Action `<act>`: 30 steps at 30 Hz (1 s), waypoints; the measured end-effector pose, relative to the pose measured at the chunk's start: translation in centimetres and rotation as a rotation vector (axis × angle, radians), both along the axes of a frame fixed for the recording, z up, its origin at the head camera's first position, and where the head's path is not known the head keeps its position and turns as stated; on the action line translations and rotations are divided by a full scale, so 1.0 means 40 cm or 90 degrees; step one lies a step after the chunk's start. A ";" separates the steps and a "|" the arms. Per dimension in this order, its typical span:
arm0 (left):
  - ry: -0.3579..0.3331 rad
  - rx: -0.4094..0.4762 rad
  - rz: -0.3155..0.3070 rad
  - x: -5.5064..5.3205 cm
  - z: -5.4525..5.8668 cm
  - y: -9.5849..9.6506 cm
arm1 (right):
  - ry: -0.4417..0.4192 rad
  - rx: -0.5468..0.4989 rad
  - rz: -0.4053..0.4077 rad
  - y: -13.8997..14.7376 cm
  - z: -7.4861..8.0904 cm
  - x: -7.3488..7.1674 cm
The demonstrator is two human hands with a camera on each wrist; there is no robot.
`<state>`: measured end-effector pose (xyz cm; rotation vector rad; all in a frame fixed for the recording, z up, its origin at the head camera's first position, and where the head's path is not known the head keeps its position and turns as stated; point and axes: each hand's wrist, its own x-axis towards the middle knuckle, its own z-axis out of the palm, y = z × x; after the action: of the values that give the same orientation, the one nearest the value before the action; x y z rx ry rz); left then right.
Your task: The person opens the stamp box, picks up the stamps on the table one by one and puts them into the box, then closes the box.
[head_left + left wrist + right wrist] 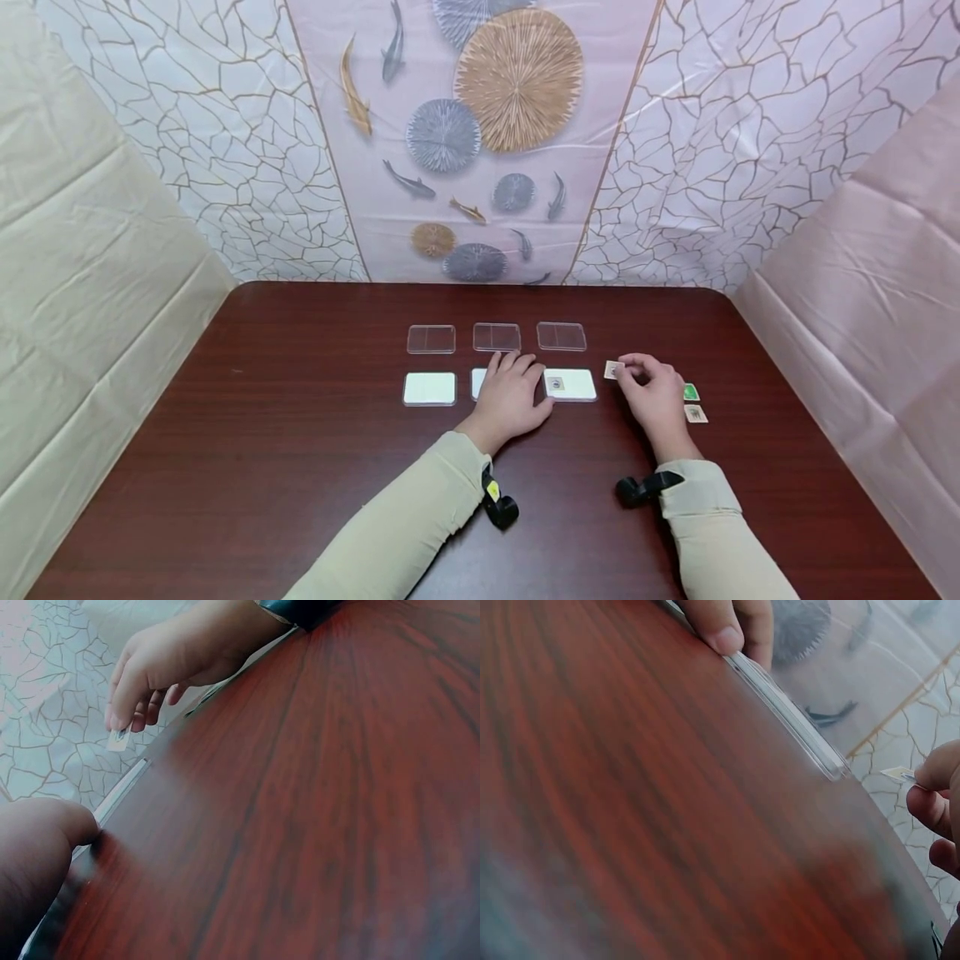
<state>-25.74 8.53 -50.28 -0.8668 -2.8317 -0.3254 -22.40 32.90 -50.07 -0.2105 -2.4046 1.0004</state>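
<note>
My right hand (655, 396) pinches a small square stamp-like paper (612, 370) between thumb and fingertips; in the right wrist view the paper (898, 774) stands out past the fingertips, above the table. Just left of it lies a clear plastic case (581, 385) with a white insert and one similar small paper (556, 384) on its left part. My left hand (510, 398) holds this case at its left end, thumb at the near edge and a finger at the far side. That hand partly covers a middle white-lined case (477, 382).
Another white-lined case (430, 389) lies at left. Three clear lids (497, 337) form a row behind the cases. Right of my right hand lie a green stamp-like paper (691, 392) and a pale one (696, 413). Everything rests on a dark reddish wooden table (300, 467).
</note>
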 end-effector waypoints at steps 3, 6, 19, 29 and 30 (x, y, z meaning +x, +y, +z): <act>-0.006 0.000 -0.001 0.001 0.001 0.002 | -0.013 -0.004 0.012 -0.013 0.002 0.003; -0.012 -0.001 0.001 0.002 0.002 0.003 | -0.024 0.007 0.028 -0.030 0.003 0.004; -0.010 -0.006 0.004 0.000 0.006 0.003 | -0.051 0.086 0.117 -0.093 -0.005 -0.001; -0.006 -0.004 0.006 0.000 0.004 0.005 | -0.024 0.170 0.111 -0.093 -0.008 -0.002; -0.006 -0.004 0.005 -0.001 0.004 0.006 | -0.021 0.183 0.111 -0.092 -0.008 -0.002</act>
<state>-25.76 8.75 -50.13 -0.8568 -2.8448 -0.3211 -22.48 29.21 -50.38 0.0878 -2.5952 0.7154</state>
